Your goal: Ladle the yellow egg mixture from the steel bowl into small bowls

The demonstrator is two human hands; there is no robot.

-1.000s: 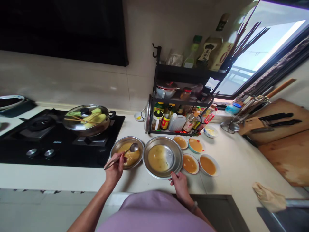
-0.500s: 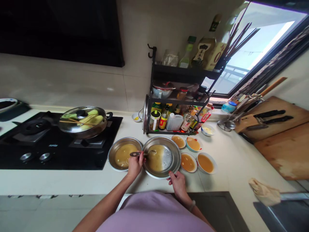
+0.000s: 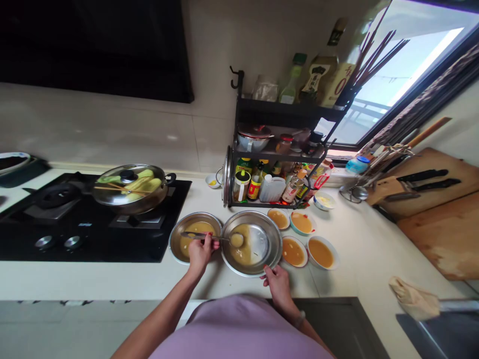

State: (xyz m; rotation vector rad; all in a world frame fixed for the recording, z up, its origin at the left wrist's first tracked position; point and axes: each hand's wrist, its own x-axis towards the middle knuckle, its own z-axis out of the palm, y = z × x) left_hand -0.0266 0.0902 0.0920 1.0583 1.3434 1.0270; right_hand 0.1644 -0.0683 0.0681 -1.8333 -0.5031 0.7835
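My left hand (image 3: 201, 251) is closed around the handle of a ladle (image 3: 236, 240), whose bowl is filled with yellowish liquid. The ladle's bowl is over the right metal basin (image 3: 276, 244), which is tilted so its liquid gathers on the left and part of the bottom lies bare. With fingers and thumb, my right hand (image 3: 275, 281) grips that basin's near right rim. A second metal basin (image 3: 174, 252) with similar liquid stands at the left, partly behind my left hand. Several bowls of orange-brown liquid, one of them a white bowl (image 3: 334, 252), sit right of the tilted basin.
On the black gas stove (image 3: 123, 244) stands a lidded pan (image 3: 149, 202) with pale green vegetables and chopsticks. A black rack (image 3: 277, 154) of bottles and jars rises behind the basins. Knives in a block (image 3: 385, 190) and cutting boards (image 3: 441, 219) are at the right.
My left hand has shifted left, drawing the ladle's handle over the left basin. The ladle's bowl has come up out of the liquid, full. My right hand keeps its grip on the rim.
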